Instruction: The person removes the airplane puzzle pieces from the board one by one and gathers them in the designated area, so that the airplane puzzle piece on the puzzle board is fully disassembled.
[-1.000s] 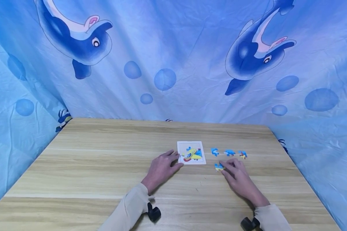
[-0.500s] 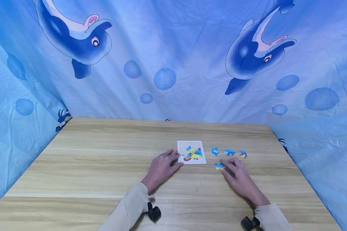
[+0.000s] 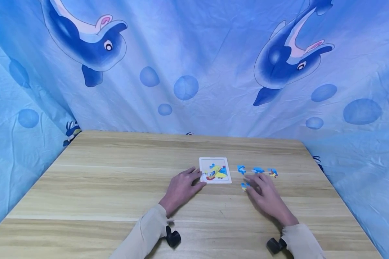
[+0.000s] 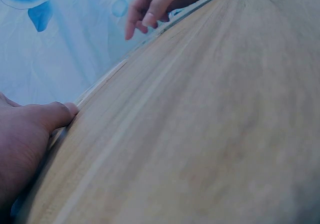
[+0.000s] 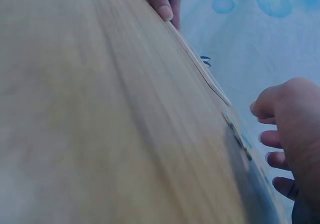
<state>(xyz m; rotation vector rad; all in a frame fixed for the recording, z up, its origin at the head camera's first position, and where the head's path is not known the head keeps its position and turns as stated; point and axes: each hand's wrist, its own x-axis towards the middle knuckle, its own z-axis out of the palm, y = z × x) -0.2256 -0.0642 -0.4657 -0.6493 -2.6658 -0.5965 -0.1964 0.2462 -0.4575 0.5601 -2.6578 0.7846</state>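
A square white-framed jigsaw puzzle (image 3: 214, 159) with a yellow airplane picture lies on the table. My left hand (image 3: 180, 187) rests at its left side, fingers at the edge and thumb by the near corner. To the right, my right hand (image 3: 266, 196) hovers with loosely bent fingers above a blue and yellow puzzle piece (image 3: 244, 185), partly covering it. The right wrist view shows the right hand (image 5: 300, 119) raised off the table, nothing between thumb and fingers. Seen from the left wrist, its fingertips (image 4: 150, 20) point down in the air.
Behind the right hand lie a blue and white piece (image 3: 241, 168), a mostly blue piece (image 3: 258, 169) and a blue piece with red and yellow (image 3: 273, 171), in a row. The wooden table (image 3: 116, 162) ends at a blue dolphin-print curtain (image 3: 214, 108).
My right hand has come up off the near puzzle piece and shifted slightly left and away from me, its fingers now over part of the piece. The left hand keeps its place.
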